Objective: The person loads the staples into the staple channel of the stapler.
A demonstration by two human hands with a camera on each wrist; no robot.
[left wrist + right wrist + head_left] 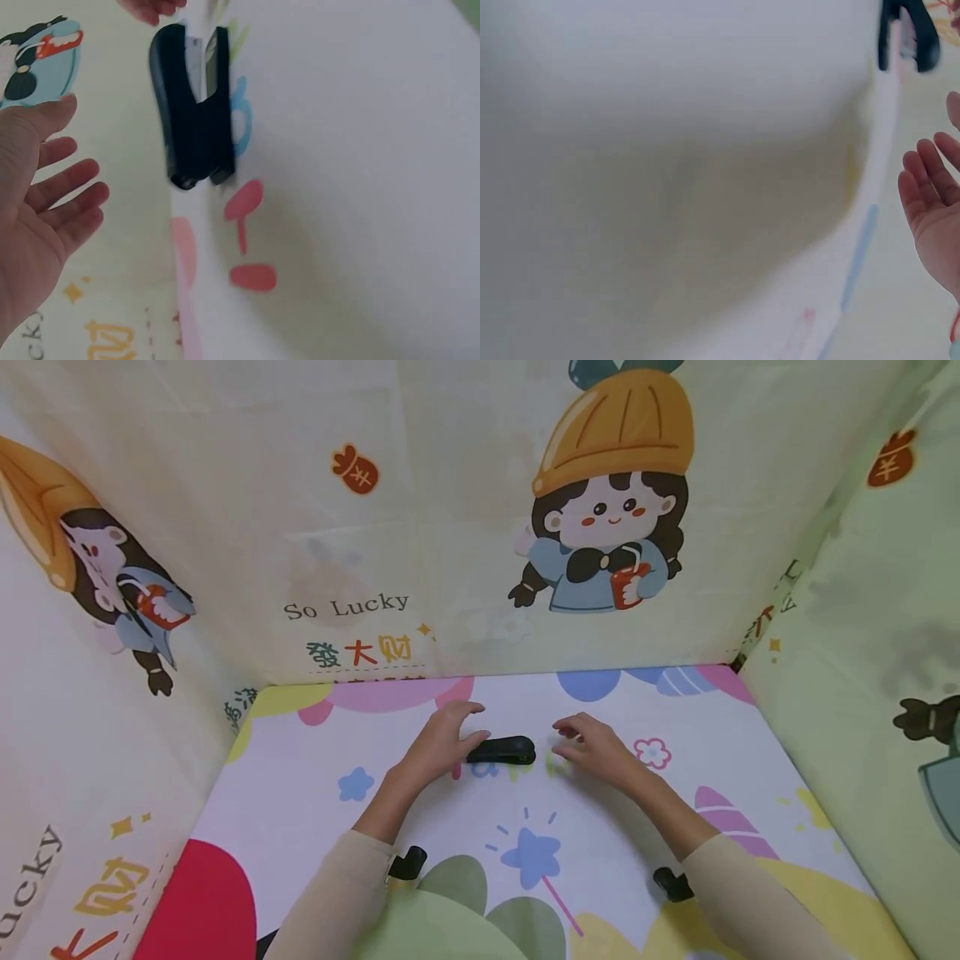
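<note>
A black stapler point(504, 750) lies on its side on the patterned tabletop, between the two hands. Its left end is close to the left hand point(441, 739), whose thumb overlaps it in the head view. In the left wrist view the stapler point(196, 127) appears with its arm and base parted in a V, and the left hand's fingers point(71, 184) are spread beside it, holding nothing. The right hand point(600, 753) hovers to the right of the stapler, fingers loosely bent. The right wrist view catches only part of the stapler point(922, 41), with the right hand point(936, 225) apart from it.
A printed cloth point(480, 543) with cartoon figures hangs as a wall behind the table, and similar cloths stand at the left point(150, 760) and right point(862, 635). The white tabletop cloth point(450, 814) carries colourful printed shapes. Black camera mounts point(408, 862) sit at both wrists.
</note>
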